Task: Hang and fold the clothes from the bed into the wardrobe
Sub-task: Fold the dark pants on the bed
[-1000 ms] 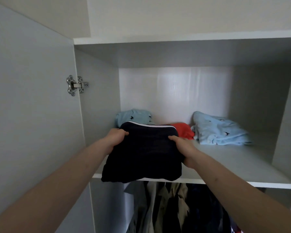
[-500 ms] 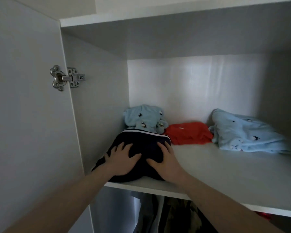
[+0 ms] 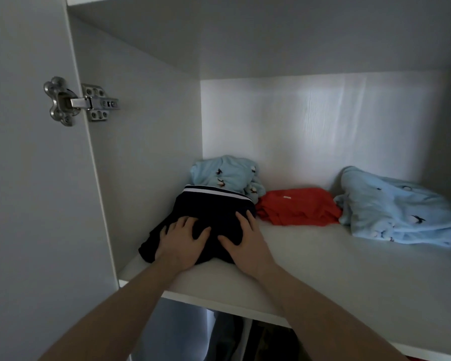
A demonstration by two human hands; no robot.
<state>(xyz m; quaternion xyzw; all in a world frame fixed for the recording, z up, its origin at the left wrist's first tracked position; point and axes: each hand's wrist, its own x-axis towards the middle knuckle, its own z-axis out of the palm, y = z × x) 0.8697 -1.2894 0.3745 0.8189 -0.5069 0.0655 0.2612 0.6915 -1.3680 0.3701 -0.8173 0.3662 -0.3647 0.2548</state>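
Since 1 s ago: folded navy garment (image 3: 214,212) pushed off shelf (image 3: 336,269) front edge, now fully on it, left side, near wardrobe side wall. Left hand (image 3: 180,243) & right hand (image 3: 245,243): palms flat on top, fingers spread, grip not closed. Behind: lt-blue bundle (image 3: 224,175). Beside: red garment (image 3: 297,207), touching. Far right: lt-blue garment (image 3: 401,212). Door hinge (image 3: 81,101) upper left.

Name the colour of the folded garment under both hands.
Dark navy garment, white-striped band; head view.
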